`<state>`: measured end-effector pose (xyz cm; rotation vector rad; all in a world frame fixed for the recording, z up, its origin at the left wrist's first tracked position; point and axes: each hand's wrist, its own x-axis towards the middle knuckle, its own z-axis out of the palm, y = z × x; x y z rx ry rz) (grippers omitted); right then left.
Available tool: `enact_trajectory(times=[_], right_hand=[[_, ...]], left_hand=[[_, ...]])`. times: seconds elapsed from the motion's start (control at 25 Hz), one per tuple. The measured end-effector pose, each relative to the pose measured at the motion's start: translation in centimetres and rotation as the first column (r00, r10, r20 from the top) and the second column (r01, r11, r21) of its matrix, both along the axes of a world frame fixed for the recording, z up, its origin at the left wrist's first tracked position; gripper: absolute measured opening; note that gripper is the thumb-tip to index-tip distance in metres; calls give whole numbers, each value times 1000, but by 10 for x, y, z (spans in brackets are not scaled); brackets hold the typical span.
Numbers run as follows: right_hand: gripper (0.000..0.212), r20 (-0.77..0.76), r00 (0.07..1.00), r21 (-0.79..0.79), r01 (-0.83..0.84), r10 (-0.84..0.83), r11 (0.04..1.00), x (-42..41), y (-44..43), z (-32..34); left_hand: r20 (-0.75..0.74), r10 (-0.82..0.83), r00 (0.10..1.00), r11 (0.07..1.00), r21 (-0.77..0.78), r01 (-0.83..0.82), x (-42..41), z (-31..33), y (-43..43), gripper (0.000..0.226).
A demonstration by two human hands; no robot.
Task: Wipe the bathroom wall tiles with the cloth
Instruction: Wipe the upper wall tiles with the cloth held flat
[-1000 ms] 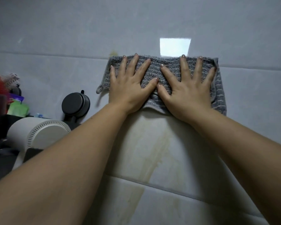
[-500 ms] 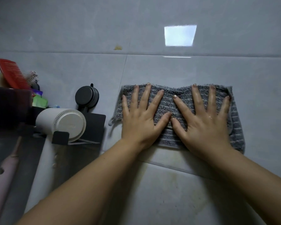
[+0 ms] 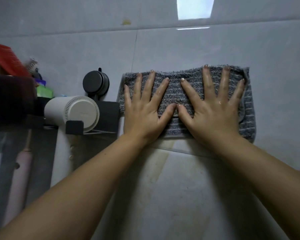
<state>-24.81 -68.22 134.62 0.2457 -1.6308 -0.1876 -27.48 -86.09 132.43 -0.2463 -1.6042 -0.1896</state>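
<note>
Both hands, left (image 3: 144, 116) and right (image 3: 213, 115), lie flat with fingers spread on the grey cloth (image 3: 175, 94), pressing it against glossy grey tiles (image 3: 275, 49); brownish streaks (image 3: 160, 163) run below, a shelf (image 3: 107, 110) left.

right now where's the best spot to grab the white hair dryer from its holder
Grip the round white barrel of the hair dryer from the front, fingers over its top. It lies sideways in the black holder, vented end facing out. Both hands are flat on the cloth.

Left hand (image 3: 144, 116) and right hand (image 3: 213, 113) flat, fingers spread, pressing grey cloth (image 3: 177, 94) on wall tiles (image 3: 189, 47); white dryer (image 3: 73, 114) left.
</note>
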Motion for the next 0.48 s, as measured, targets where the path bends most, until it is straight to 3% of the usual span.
enact_trajectory(times=[0.32, 0.48], right_hand=[[58, -69, 998, 86, 13, -7, 996, -4, -13, -71], [59, -85, 996, 67, 39, -33, 997, 2, 23, -65]], left_hand=[[1, -3, 1000, 999, -33, 3, 0, -71, -11, 64], [-22, 9, 1000, 999, -38, -10, 1, -61, 18, 66]])
